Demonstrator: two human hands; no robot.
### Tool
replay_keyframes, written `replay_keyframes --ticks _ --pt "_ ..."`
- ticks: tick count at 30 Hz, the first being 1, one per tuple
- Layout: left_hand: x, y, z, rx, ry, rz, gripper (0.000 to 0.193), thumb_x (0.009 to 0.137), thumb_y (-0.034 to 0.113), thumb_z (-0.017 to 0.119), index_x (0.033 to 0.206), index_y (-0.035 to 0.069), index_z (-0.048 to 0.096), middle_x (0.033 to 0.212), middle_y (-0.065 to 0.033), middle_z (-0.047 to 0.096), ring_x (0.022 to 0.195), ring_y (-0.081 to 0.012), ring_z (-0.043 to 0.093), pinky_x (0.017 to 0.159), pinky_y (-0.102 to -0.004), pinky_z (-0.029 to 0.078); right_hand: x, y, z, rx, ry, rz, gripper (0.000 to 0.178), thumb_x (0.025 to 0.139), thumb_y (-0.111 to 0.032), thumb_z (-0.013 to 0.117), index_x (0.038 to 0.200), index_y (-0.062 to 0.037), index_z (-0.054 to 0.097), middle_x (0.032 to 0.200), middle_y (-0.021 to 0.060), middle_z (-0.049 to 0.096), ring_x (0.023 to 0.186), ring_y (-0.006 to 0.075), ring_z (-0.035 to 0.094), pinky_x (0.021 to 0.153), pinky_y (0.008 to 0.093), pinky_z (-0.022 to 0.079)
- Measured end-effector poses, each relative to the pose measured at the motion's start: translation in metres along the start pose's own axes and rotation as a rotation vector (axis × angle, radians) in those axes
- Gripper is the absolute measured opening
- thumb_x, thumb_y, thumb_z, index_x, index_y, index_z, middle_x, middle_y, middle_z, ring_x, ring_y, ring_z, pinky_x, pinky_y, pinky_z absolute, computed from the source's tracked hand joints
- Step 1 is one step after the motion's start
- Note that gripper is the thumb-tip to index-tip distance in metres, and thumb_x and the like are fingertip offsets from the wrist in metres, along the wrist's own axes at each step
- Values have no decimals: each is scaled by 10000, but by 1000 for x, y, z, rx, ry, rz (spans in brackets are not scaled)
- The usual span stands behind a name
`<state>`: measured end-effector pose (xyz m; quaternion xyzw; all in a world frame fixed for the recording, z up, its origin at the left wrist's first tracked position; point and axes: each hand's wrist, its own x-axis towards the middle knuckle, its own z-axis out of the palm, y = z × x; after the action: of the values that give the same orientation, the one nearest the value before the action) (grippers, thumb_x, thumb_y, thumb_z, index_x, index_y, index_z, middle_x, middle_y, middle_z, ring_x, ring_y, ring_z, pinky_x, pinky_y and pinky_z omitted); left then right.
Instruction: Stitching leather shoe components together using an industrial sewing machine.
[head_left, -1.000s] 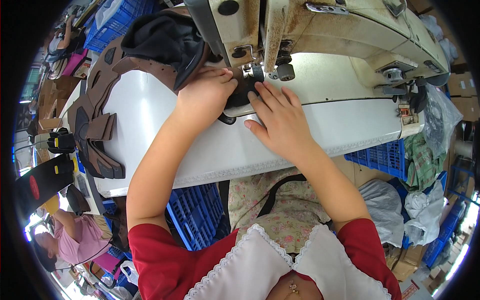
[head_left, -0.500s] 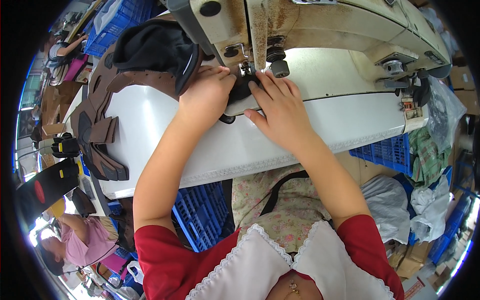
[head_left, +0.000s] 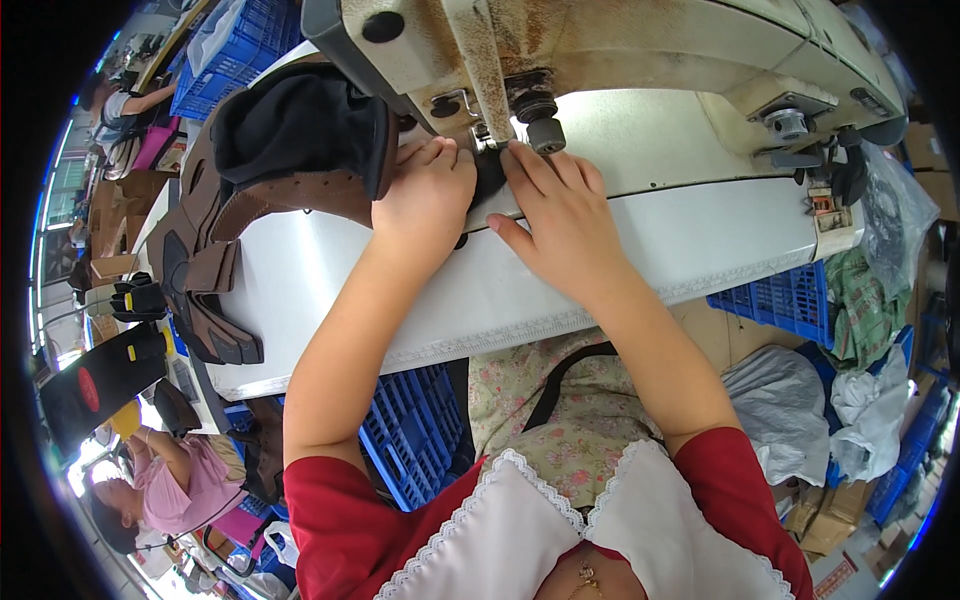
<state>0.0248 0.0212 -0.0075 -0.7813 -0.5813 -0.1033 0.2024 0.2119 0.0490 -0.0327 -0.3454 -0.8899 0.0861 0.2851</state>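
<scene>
Under the head of a worn, cream-coloured sewing machine [head_left: 640, 60] lies a brown leather shoe upper [head_left: 290, 192] with a black fabric lining [head_left: 300, 125]. My left hand [head_left: 428, 195] is closed on its right end beside the presser foot [head_left: 484, 137], fingers bent and close together. Just right of the foot, my right hand [head_left: 560, 225] lies nearly flat, fingers stretched and thumb apart, its fingertips against a dark part of the work. The needle point and the left fingertips are hidden.
More brown shoe pieces [head_left: 215, 310] lie at the white table's [head_left: 500, 315] left end. Blue crates [head_left: 410, 430] stand below; another [head_left: 770, 300] is under the right side. Grey and white bags [head_left: 775, 400] sit at right. A person in pink [head_left: 185, 485] works at lower left.
The shoe upper has turned a little, and its black lining now stands more upright. My left hand has shifted slightly with it; my right hand stays nearly in place. The view has moved slightly.
</scene>
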Motion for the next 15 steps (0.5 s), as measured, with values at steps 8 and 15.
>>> replay_keyframes --ticks 8,15 --pt "-2 4 6 67 -6 -17 352 749 70 606 1090 64 693 1094 -80 724 1047 -245 670 958 -335 497 1 -4 0 19 16 -4 541 783 -319 733 1195 12 620 1258 126 592 1244 300 487 1038 438 370" --pt "-26 -3 -18 -60 -65 29 527 738 66 631 1265 82 627 1332 -65 617 1258 -229 556 1099 -416 380 2 -5 0 100 40 -17 500 757 -256 745 1166 5 627 1203 113 599 1183 291 522 1023 418 399"
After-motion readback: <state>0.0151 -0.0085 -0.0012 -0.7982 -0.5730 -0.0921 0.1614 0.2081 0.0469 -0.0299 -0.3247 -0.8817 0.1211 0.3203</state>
